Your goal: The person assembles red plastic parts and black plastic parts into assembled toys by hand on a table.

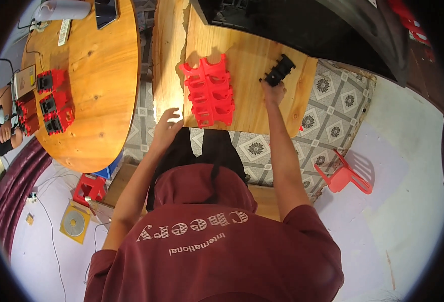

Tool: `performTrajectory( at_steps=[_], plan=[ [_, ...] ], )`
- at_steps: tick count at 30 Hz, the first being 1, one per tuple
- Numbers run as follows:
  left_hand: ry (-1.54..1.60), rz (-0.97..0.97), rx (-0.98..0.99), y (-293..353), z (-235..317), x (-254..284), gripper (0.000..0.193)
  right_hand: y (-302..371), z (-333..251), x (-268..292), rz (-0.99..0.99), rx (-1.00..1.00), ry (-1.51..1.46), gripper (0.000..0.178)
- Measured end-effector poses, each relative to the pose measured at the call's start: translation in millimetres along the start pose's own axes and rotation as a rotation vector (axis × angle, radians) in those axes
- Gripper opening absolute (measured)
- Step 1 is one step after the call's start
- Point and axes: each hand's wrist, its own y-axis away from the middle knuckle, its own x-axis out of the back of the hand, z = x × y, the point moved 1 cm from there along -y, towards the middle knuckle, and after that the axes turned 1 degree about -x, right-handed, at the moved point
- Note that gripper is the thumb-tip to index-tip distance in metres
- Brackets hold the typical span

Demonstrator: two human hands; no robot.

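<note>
My right hand (pixel 274 93) grips the near end of a black plastic bracket-like part (pixel 280 70) over the right side of the wooden table (pixel 249 100). The part is slanted, its far end up and to the right. My left hand (pixel 168 126) is at the table's near edge with its fingers apart and nothing in them. Just right of it lies a red plastic frame (pixel 211 93) with several curved cradles in two columns. It is apart from both hands.
A large black screen-like panel (pixel 302 35) borders the table's far side. At left, a round wooden table (pixel 94 65) carries red-and-black parts (pixel 56 121), a white bottle (pixel 63 10) and a dark phone-like slab (pixel 105 12). Another person's hand (pixel 5 132) is at far left. A red chair (pixel 345 176) stands right.
</note>
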Motion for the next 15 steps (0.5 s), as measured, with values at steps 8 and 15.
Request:
performTrajectory(
  at_steps=[8, 15],
  plan=[
    [-0.1, 0.139, 0.114, -86.2, -25.3, -49.6, 0.085, 117.7, -85.1, -15.4, -0.16, 0.591, -0.466, 0.07],
    [-0.152, 0.337, -0.051, -131.2, -67.1, -62.2, 0.052, 71.2, -173.4, -25.2, -0.571, 1.007, 0.32, 0.052]
  ],
)
